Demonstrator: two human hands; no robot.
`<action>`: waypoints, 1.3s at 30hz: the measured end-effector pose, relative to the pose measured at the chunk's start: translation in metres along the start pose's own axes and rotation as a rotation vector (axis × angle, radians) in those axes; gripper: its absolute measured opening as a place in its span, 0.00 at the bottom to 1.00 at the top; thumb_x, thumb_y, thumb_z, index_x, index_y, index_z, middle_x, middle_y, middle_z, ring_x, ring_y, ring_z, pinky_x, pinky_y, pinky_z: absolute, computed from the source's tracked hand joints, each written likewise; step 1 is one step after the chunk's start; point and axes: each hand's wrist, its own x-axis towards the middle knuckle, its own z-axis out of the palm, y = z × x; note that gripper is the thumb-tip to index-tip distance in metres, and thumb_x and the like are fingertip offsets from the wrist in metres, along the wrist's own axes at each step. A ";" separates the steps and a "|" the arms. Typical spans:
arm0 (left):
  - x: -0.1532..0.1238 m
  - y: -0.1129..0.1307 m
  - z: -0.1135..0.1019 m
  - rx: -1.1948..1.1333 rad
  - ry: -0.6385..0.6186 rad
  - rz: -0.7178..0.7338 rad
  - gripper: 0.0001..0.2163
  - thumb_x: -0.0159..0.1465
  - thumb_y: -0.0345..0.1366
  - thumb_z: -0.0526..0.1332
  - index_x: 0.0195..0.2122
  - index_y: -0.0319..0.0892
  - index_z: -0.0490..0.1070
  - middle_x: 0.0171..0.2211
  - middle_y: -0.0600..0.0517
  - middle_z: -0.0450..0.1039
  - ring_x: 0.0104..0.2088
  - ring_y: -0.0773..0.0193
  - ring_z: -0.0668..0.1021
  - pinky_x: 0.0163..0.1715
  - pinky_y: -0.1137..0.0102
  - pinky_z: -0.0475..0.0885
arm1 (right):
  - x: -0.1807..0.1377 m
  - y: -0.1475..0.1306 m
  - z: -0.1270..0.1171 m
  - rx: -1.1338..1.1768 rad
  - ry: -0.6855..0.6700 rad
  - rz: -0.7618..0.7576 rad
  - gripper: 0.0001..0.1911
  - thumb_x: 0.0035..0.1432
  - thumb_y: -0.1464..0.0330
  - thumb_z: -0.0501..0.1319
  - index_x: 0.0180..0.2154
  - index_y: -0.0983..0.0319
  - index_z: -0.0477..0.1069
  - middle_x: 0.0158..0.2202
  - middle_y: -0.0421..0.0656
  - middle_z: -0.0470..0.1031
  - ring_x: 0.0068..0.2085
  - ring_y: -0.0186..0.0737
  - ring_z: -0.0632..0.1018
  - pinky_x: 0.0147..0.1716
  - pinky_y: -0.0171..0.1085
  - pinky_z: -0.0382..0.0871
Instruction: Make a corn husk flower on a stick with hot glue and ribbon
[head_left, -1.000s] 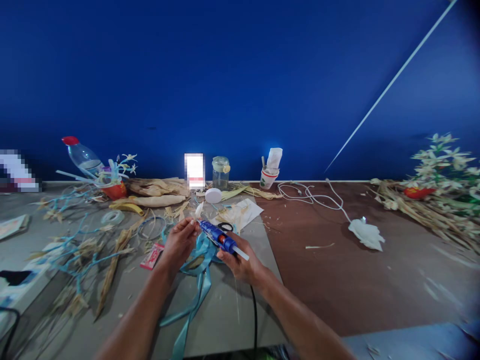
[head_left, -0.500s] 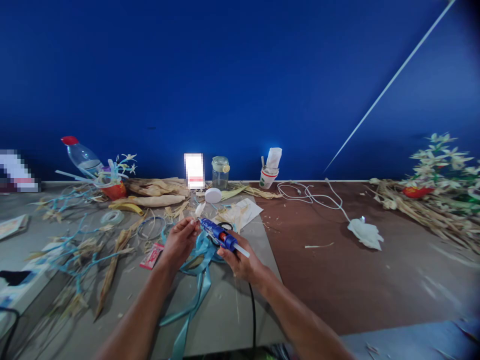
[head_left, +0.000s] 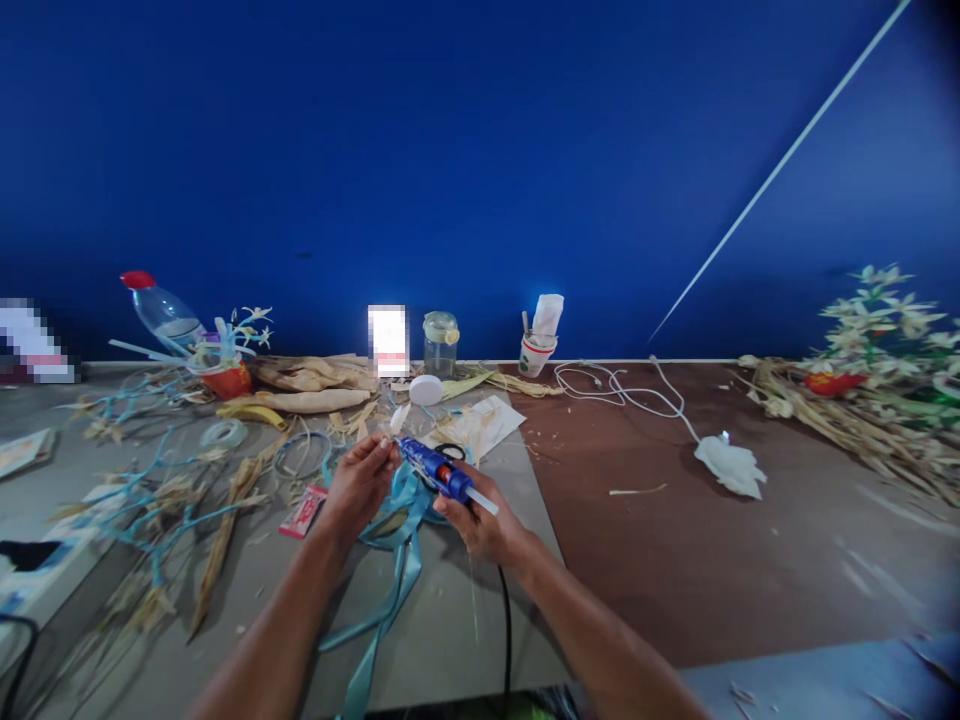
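1. Over the grey tabletop (head_left: 442, 650), I count two hands: the left hand (head_left: 364, 475) pinches one white petal-like piece (head_left: 400, 417); the right hand (head_left: 487, 520) curls its fingers around one blue glue gun (head_left: 433, 466), nozzle beside the piece.
2. Blue ribbon (head_left: 405, 570) crowds the space below; one red packet (head_left: 303, 511) lies near the left hand.
3. Behind stand one jar (head_left: 441, 352), one paper cup (head_left: 538, 357).

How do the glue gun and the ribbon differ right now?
The glue gun is deep blue; the ribbon is a paler blue. The glue gun is gripped in the right hand, while the ribbon lies loose on the table. The glue gun has a straight barrel with a whitish stick jutting from its back; the ribbon is a flat, looped strip. Both are blue-toned.
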 end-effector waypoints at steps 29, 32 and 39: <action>0.002 -0.003 -0.004 0.003 -0.038 0.012 0.10 0.46 0.35 0.70 0.25 0.38 0.71 0.20 0.56 0.68 0.22 0.74 0.68 0.21 0.80 0.62 | 0.004 0.000 -0.001 0.039 0.056 0.003 0.11 0.56 0.59 0.57 0.34 0.61 0.65 0.29 0.41 0.66 0.29 0.36 0.66 0.30 0.35 0.63; 0.002 -0.003 -0.004 0.009 -0.033 0.019 0.10 0.45 0.35 0.71 0.25 0.38 0.71 0.21 0.55 0.68 0.22 0.74 0.68 0.21 0.80 0.62 | 0.006 -0.002 -0.002 0.078 0.068 0.022 0.12 0.56 0.59 0.57 0.34 0.61 0.64 0.28 0.41 0.65 0.29 0.35 0.66 0.30 0.34 0.63; 0.002 -0.003 -0.005 0.022 -0.043 0.033 0.09 0.46 0.35 0.70 0.25 0.38 0.72 0.19 0.55 0.68 0.22 0.74 0.68 0.22 0.79 0.62 | 0.004 -0.002 -0.003 0.062 0.063 0.025 0.13 0.56 0.57 0.57 0.34 0.61 0.64 0.27 0.40 0.65 0.28 0.34 0.65 0.28 0.33 0.63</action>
